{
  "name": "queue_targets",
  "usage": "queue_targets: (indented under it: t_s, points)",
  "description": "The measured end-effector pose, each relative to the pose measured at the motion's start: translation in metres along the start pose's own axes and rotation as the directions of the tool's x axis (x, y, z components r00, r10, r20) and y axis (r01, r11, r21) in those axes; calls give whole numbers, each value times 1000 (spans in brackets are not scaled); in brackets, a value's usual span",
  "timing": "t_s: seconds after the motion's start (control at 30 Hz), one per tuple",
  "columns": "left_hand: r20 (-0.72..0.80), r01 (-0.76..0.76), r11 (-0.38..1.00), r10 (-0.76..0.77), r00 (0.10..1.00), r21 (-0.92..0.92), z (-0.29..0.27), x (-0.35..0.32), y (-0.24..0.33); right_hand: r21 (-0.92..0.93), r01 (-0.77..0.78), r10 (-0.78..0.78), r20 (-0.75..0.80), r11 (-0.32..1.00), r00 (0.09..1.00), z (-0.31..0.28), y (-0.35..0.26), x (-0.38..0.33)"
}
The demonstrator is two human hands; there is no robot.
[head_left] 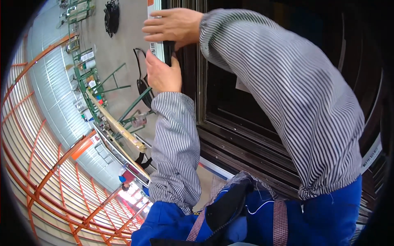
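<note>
A large dark brown panelled door (250,108) with a moulded frame lies in front of me. Along its left edge runs a white printed strip (156,46). My right hand (174,26) reaches across from the right, its fingers stretched flat over the strip and its thumb pointing down. Just below, my left hand (164,76) is at the same edge, fingers up along the outer side and thumb apart over the dark frame. Between the two hands, a small black part of the edge shows; I cannot make out what it is. Striped sleeve covers hide both forearms.
Left of the door, a green metal stand (137,104) and a long wrapped bar (117,125) stand on the grey floor. Black cord or straps (111,18) lie farther off. Green workbenches (84,76) line the far side. A person (125,182) is in the distance.
</note>
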State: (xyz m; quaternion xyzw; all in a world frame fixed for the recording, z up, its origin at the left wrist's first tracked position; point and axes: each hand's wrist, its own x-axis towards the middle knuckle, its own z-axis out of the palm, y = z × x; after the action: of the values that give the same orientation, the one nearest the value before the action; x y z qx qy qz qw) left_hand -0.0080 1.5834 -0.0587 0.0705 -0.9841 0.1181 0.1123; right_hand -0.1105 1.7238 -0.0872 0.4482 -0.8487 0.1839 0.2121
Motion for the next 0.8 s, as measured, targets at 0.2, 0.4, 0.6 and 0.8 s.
queue_targets:
  t_s: [0.2, 0.4, 0.6, 0.8]
  points:
    - [12, 40, 996, -39, 999, -84, -7, 6, 13, 19, 335, -334, -30, 942, 942, 2, 34, 24]
    - [42, -61, 992, 66, 997, -114, -6, -5, -12, 19, 285, -286, 55, 958, 957, 3, 20, 32]
    - [16, 5, 998, -4, 1000, -65, 0, -30, -34, 82, 256, -258, 13, 963, 966, 18, -17, 30]
    - [89, 32, 992, -22, 996, -118, -5, -30, -25, 37, 147, -149, 89, 989, 985, 10, -22, 35]
